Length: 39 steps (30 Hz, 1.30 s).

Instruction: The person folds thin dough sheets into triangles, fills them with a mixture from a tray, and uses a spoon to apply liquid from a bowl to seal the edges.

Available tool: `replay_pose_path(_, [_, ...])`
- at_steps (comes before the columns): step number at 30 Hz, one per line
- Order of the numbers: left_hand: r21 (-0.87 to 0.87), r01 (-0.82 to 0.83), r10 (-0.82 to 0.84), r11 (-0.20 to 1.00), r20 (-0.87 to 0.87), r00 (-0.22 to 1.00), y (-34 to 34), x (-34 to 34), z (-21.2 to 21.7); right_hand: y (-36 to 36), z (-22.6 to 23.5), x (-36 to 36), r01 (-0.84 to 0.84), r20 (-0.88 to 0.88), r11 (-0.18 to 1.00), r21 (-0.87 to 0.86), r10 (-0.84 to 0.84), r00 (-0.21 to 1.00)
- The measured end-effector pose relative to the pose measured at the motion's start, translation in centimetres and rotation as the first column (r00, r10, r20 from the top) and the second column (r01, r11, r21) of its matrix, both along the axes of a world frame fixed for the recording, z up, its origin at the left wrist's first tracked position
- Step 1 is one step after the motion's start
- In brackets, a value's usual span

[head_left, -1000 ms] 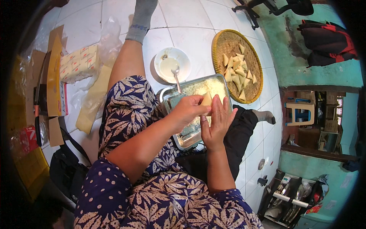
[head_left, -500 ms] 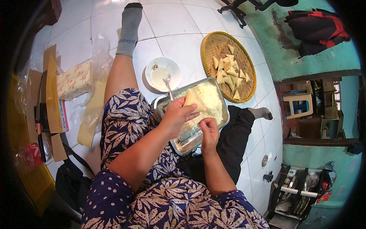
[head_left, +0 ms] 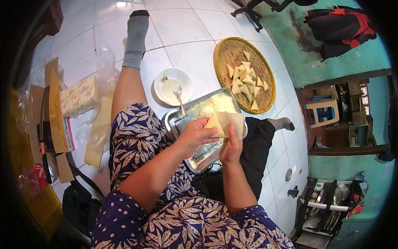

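Over the right side of the metal tray [head_left: 206, 155], my left hand [head_left: 195, 135] and right hand [head_left: 231, 150] pinch the part-folded wrapper [head_left: 230, 120] by its edges, sensibly, as it looks light, soft and tearable.

navy polka-dot sleeves [head_left: 118, 213], leaf-print top [head_left: 186, 226], grey black-toed socks [head_left: 137, 37]

Smooth matt pastry sheet [head_left: 231, 123], shiny metal tray [head_left: 202, 160] and spoon [head_left: 180, 103], rough woven basket [head_left: 233, 52], glossy floor tiles [head_left: 188, 57].
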<state>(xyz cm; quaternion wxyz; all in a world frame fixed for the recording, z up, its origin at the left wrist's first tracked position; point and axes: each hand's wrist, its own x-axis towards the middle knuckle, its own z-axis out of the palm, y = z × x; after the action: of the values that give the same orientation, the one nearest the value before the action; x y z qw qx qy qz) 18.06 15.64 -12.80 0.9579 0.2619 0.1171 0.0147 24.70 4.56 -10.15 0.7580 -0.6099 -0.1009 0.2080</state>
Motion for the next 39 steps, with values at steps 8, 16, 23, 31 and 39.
replay_pose_path(8, [-0.061, 0.023, -0.03, 0.998, -0.116, 0.993, 0.2, -0.2, -0.4, -1.1, 0.4, 0.5, 0.222, 0.739, 0.705, -0.674, 0.635, 0.224])
replay_pose_path(16, [-0.282, 0.071, -0.129, 0.957, -0.191, 0.973, 2.1, -0.8, 0.7, -0.6, 2.0, 0.5, 0.222, 0.589, 0.559, -0.799, 0.801, 0.107])
replay_pose_path(23, [-0.124, 0.102, -0.101, 0.987, 0.011, 0.995, 3.1, -0.8, 0.3, -1.0, 1.2, 2.2, -0.152, 0.496, 0.684, -0.714, 0.647, 0.579])
replay_pose_path(31, [0.405, 0.068, -0.05, 0.912, -0.054, 0.997, 3.2, -0.9, 1.0, 0.0, 1.5, 0.3, -0.485, -0.162, 0.852, -0.197, 0.46, 0.873])
replay_pose_path(39, [0.465, -0.27, 0.32, 0.843, -0.032, 0.947, 8.3, 0.6, 1.2, 2.6, -3.1, 2.6, -0.428, 0.125, 0.581, -0.692, 0.68, 0.723])
